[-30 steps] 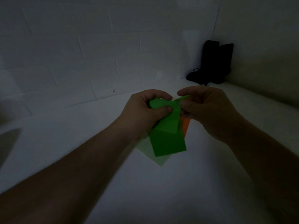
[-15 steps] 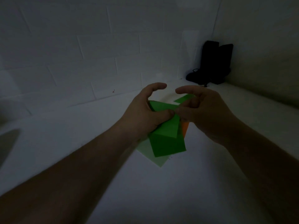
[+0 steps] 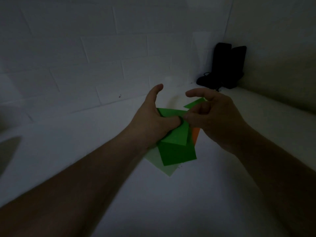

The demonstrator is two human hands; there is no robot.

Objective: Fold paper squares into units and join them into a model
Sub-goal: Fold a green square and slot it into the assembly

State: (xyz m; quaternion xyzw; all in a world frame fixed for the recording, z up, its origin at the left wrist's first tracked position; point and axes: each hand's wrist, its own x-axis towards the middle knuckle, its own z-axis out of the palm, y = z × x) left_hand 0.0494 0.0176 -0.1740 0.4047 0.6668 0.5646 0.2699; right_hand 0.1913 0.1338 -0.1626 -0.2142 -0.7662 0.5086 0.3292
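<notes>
1. Left hand (image 3: 153, 120) pins the green paper (image 3: 176, 142) under its thumb, forefinger raised.
2. Right hand (image 3: 215, 115) pinches the fold beside that thumb.
3. Light, thin sheet: likely creases easily; hold at edges.

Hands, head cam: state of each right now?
Left hand: thumb pressing the bright green paper, index finger raised; holding it.
Right hand: fingers curled, pinching the same paper at the fold.
</notes>
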